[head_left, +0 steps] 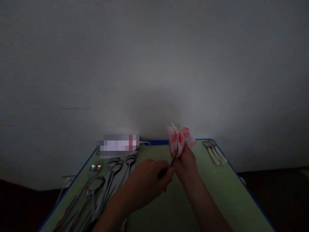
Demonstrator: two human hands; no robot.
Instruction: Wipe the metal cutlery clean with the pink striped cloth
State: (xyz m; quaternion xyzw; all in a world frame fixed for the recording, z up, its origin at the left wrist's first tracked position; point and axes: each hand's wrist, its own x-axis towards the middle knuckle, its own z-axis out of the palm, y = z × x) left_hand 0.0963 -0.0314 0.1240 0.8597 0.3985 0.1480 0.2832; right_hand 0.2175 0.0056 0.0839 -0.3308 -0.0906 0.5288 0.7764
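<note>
My left hand (154, 175) is closed around the handle of a piece of cutlery (172, 161), held above the table. The far end of the cutlery goes into the folds of a pink and white cloth (177, 141), so its kind is hidden. Wrapped around that cloth from below and the right, my right hand (187, 161) grips it against the cutlery. One corner of the cloth hangs out to the right.
Several metal spoons (117, 167) and larger serving spoons (96, 184) lie on the left of the green table (169, 206). Three forks (214, 153) rest at the far right. A blurred-out item (118, 145) with a white cable stands near the wall (154, 64).
</note>
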